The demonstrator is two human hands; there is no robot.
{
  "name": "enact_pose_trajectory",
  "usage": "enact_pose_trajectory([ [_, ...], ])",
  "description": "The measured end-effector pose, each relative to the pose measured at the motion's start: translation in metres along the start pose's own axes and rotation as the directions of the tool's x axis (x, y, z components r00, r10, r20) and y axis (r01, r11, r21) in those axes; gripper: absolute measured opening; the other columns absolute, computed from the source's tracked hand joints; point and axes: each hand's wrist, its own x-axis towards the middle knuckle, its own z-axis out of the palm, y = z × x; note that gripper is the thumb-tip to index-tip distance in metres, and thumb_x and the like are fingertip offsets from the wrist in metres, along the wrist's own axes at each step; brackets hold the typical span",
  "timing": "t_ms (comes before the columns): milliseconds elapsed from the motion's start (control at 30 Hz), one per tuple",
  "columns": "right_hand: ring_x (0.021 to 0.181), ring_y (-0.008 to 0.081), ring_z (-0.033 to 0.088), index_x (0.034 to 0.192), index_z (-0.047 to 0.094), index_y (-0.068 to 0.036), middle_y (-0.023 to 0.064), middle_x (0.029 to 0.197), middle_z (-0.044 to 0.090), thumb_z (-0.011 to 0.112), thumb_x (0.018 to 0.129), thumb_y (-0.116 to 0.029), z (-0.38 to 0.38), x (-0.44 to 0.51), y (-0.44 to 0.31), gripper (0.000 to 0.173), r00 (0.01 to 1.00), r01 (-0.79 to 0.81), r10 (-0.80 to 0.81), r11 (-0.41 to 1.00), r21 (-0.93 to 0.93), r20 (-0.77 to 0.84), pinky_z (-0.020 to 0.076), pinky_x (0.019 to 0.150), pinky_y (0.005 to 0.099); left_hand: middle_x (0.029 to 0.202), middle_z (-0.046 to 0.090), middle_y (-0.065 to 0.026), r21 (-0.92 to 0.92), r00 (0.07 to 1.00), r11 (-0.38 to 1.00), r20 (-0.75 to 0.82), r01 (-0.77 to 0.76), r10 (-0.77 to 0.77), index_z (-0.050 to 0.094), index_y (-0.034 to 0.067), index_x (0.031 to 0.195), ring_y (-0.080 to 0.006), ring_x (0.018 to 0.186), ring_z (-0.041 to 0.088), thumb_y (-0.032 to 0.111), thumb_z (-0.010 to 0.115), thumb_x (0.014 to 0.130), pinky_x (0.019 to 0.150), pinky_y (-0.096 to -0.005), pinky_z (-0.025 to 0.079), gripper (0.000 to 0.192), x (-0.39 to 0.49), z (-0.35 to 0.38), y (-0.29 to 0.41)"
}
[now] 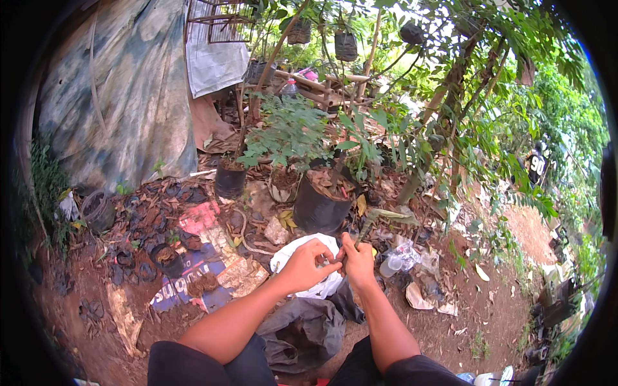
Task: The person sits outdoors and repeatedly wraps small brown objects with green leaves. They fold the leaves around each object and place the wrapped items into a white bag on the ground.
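Note:
My right hand is closed around a green plant cutting, its stem rising above the fist and a folded leaf pointing right. Close against it is my left hand, fingers bent and thumb reaching towards the right hand's fingers. Whether the left fingertips pinch anything is too small to tell. Beneath both hands lies a white plastic bag. Nearer to me, between my legs, sits a crumpled black bag with a dark opening.
Ahead stands a large black planter beside a smaller black pot. Left lie a printed sheet and a small soil-filled pot. Clear plastic cups lie right. A tarp hangs left; a person is far right.

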Motion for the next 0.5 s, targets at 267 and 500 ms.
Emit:
enact_pose_trajectory([
  [267, 0.105, 0.0235, 0.070, 0.132, 0.062, 0.002, 0.0127, 0.119, 0.071, 0.049, 0.113, -0.038, 0.003, 0.008, 0.014, 0.046, 0.931, -0.236, 0.086, 0.883, 0.406, 0.354, 0.0557, 0.092, 0.0395, 0.103, 0.068, -0.0097, -0.100, 0.987, 0.992, -0.136, 0.070, -0.084, 0.070, 0.000, 0.114, -0.0188, 0.084, 0.062, 0.022, 0.084, 0.085, 0.079, -0.0337, 0.054, 0.039, 0.001, -0.004, 0.009],
  [500, 0.083, 0.0234, 0.072, 0.107, 0.069, 0.001, 0.0112, 0.099, 0.073, 0.053, 0.111, -0.047, -0.002, 0.001, -0.001, 0.050, 0.947, -0.221, 0.090, 0.878, 0.425, 0.307, 0.0579, 0.070, 0.0380, 0.099, 0.063, -0.0085, 0.048, 0.979, 0.995, -0.182, -0.089, 0.096, 0.078, 0.005, 0.105, -0.0254, 0.091, 0.064, 0.017, 0.088, 0.079, 0.081, -0.0390, 0.054, 0.031, -0.001, -0.005, 0.015],
])
